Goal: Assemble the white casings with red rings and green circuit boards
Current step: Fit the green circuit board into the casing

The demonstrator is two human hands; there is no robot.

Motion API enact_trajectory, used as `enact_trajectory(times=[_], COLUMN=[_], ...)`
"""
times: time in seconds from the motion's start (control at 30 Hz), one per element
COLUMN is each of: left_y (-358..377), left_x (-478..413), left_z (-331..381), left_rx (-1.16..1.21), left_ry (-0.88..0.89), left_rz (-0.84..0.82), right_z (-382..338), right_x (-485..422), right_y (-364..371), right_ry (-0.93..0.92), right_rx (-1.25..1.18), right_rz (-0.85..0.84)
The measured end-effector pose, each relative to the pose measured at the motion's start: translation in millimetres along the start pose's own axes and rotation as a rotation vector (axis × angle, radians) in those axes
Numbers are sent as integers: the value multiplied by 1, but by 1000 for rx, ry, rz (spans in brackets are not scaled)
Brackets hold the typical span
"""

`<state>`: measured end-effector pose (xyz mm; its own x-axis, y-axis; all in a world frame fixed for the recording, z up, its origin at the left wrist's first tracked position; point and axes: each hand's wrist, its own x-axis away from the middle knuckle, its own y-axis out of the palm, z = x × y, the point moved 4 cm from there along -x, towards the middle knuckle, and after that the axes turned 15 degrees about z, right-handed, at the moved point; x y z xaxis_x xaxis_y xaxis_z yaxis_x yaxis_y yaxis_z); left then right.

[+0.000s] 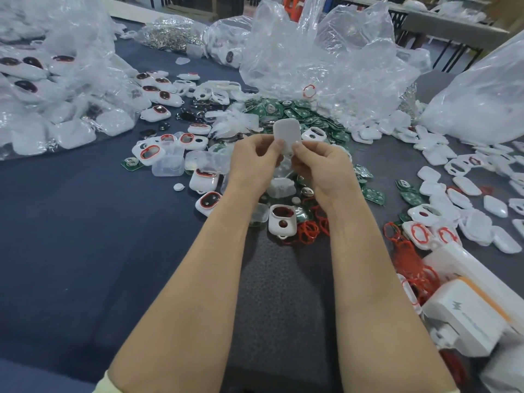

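Forearms (198, 279) over dark tablecloth (71, 251) strewn with casings (465, 191).

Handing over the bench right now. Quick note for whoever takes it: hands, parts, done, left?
Hands: the left hand and right hand both pinch one white casing above the table. Its inside is not visible.
Parts: green boards are piled just beyond the hands. Red rings are heaped by the right wrist. Bare casing halves are spread at right.
Done: ringed casings lie left of the hands.
Left: finish the held one. Many loose parts remain.
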<state>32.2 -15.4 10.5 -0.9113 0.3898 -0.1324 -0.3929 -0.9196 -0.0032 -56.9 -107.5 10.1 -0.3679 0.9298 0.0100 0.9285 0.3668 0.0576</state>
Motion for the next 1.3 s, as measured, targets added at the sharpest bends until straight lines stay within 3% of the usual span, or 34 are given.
enact_trajectory(times=[0.2, 0.37, 0.53, 0.63, 0.9, 0.97, 1.07, 1.17, 1.3], left_y=[4, 10, 10, 9, 0, 0, 1, 5, 6], left_x=[-2, 2, 7, 7, 3, 1, 1, 1, 0], left_z=[0, 0, 6, 6, 7, 7, 3, -4, -3], left_rx=[-171, -280, -82, -77, -200, -123, 113, 96, 21], left_ry=[62, 169, 114, 112, 294, 246, 37, -73, -32], left_rz=[27, -66, -134, -138, 59, 72, 27, -21, -4], right_z=[4, 0, -4, -3, -2, -3, -5, -8, -8], right_x=[0, -2, -3, -1, 3, 4, 3, 4, 6], right_y=[1, -4, -6, -3, -1, 0, 0, 0, 3], right_ry=[79, -47, 49, 100, -43, 3, -29, -129, -164], right_rx=[-40, 59, -300, -370, 41, -72, -98, -7, 38], right_rz=[4, 35, 69, 57, 64, 35, 53, 71, 72])
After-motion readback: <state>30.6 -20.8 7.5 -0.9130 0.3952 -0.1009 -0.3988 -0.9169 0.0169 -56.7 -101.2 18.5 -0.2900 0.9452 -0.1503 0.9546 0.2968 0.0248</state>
